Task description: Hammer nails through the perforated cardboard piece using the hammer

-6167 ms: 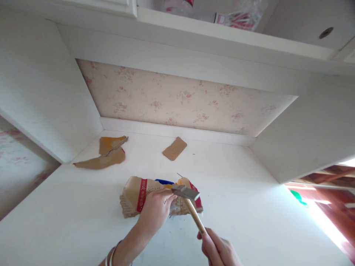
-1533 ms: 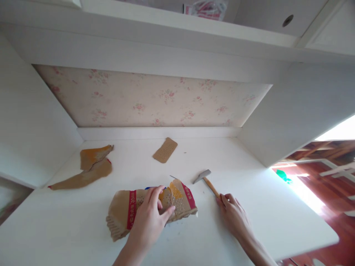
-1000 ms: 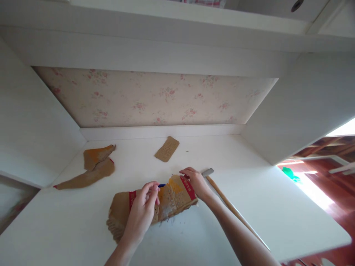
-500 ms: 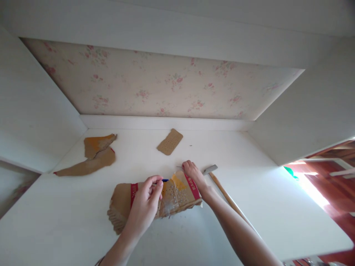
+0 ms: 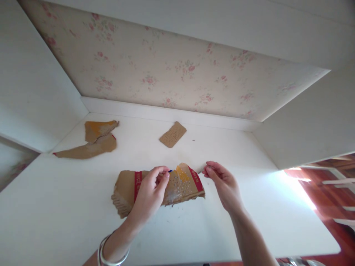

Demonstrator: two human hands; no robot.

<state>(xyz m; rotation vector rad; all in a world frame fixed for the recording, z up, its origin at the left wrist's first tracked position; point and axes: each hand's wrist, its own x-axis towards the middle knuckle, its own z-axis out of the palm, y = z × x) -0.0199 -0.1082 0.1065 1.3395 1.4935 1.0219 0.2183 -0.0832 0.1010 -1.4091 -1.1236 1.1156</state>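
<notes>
Head view | left hand hung over perforated cardboard, fingertips together, contents hidden | right hand pinched slim metal piece near its right end | cardboard lay on counter; red-band lettering illegible

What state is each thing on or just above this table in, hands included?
Folded brown cardboard with red bands: dotted with small holes, ragged-edged, lying on the flat white tabletop.
Small brown cardboard rectangle: flat, speckled.
Irregular brown cardboard scrap with orange patch: torn.
Small blue object: mostly hidden.
Left hand: curled, grip unclear.
Right hand: pinching a thin grey sliver.
</notes>
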